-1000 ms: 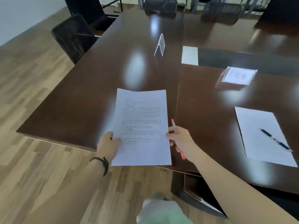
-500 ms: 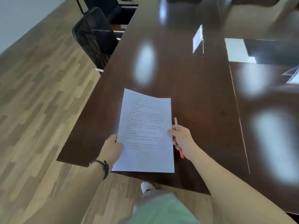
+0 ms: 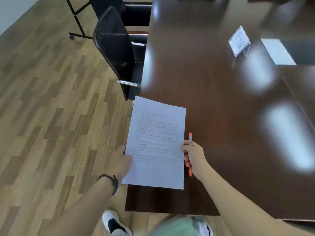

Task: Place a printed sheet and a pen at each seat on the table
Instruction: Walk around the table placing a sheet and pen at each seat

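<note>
A white printed sheet (image 3: 156, 142) is held in the air over the near left corner of the dark wooden table (image 3: 213, 103). My left hand (image 3: 121, 161) grips its left edge. My right hand (image 3: 193, 155) pinches its right edge and also holds a red pen (image 3: 190, 154) upright against the palm. A black mesh chair (image 3: 117, 51) stands at the table's left side, just beyond the sheet's top corner.
A clear name card stand (image 3: 239, 42) sits on the table at the far right, with a white patch (image 3: 277, 51) beside it. A second dark chair (image 3: 129, 11) stands further back on the left. Wooden floor (image 3: 51, 116) spreads to the left.
The view has swung left along the table's corner; the sheet and both hands now hang over the left edge, nearer the mesh chair. The other sheet with its pen has left the view.
</note>
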